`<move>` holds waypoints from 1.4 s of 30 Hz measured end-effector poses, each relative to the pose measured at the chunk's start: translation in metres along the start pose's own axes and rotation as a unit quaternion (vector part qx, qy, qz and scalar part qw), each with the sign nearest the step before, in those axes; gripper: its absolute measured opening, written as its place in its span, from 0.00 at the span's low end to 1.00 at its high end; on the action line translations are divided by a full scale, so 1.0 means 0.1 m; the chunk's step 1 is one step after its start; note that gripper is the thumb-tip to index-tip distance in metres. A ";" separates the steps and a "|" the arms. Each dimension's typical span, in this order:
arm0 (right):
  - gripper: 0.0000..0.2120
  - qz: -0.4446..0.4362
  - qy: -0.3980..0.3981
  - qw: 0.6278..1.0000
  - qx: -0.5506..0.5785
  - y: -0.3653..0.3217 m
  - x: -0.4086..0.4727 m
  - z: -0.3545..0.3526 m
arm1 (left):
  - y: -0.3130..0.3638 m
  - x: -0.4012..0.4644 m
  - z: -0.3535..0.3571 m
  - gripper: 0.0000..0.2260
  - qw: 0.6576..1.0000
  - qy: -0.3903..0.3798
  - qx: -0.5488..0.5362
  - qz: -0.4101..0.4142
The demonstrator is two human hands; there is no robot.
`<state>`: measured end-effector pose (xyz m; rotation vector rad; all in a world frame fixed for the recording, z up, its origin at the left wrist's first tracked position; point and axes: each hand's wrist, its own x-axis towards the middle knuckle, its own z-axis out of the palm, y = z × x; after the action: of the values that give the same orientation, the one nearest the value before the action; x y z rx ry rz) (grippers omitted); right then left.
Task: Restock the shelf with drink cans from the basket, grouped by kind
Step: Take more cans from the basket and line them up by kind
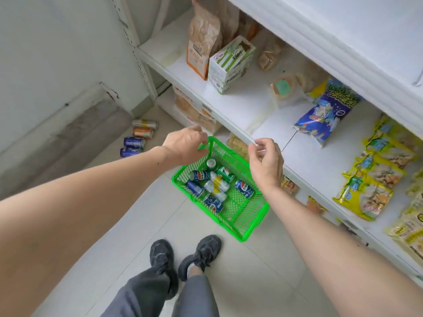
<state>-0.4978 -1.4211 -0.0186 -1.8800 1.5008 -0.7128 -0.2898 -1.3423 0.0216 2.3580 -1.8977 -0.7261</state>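
Observation:
A bright green plastic basket stands on the tiled floor beside the white shelf. Several drink cans lie in it: blue cola cans, white-and-yellow cans and a green can, with one can upright. My left hand hovers above the basket's far left corner, fingers loosely curled and holding nothing. My right hand hangs over the basket's right rim near the shelf edge, fingers bent, also with nothing in it.
Four cans lie on the floor by the wall at the left. The shelf holds a paper bag, a green-and-white box, a blue snack bag and yellow packets. My shoes stand just behind the basket.

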 end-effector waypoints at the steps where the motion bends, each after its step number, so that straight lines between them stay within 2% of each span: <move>1: 0.07 -0.002 -0.025 1.000 -0.009 0.15 0.02 0.15 | -0.09 0.06 0.16 0.14 1.000 -0.005 -0.002 -0.009; 7: 0.14 -0.021 -0.222 0.969 -0.111 1.00 0.12 1.21 | -0.75 0.41 1.31 0.16 0.997 -0.050 -0.016 -0.054; 10: 0.17 -0.042 -0.294 0.942 -0.154 1.39 0.15 1.81 | -1.08 0.64 1.90 0.20 0.997 -0.066 -0.010 -0.050; 14: 0.20 -0.026 -0.381 0.908 -0.172 1.87 0.19 2.58 | -1.44 0.97 2.61 0.23 0.997 -0.067 0.007 -0.026; 19: 0.30 -0.059 -0.445 0.853 -0.265 2.38 0.27 3.33 | -1.87 1.42 3.30 0.32 0.997 -0.064 0.036 0.030; 23: 0.40 -0.097 -0.470 0.810 -0.337 2.73 0.34 3.82 | -2.15 1.71 3.64 0.33 0.993 -0.036 0.067 0.086; 27: 0.41 -0.129 -0.487 0.788 -0.354 2.92 0.34 4.16 | -2.29 1.78 3.76 0.33 0.990 0.017 0.069 0.125; 32: 0.40 -0.173 -0.478 0.783 -0.357 3.03 0.30 4.33 | -2.33 1.78 3.81 0.32 0.989 0.017 0.040 0.139; 34: 0.38 -0.169 -0.479 0.794 -0.335 3.03 0.31 4.27 | -2.31 1.77 3.79 0.33 0.990 0.004 0.039 0.135; 39: 0.42 -0.065 -0.493 0.838 -0.227 2.83 0.40 3.79 | -2.19 1.71 3.51 0.32 0.992 -0.053 0.056 0.104; 42: 0.39 -0.013 -0.469 0.868 -0.164 2.55 0.46 3.35 | -2.02 1.61 3.16 0.32 0.989 -0.082 0.062 0.106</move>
<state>-0.4042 -1.4617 -0.4297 -2.0161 0.9594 0.4738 -0.1978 -1.3579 -0.3758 2.1744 -2.2795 -0.8291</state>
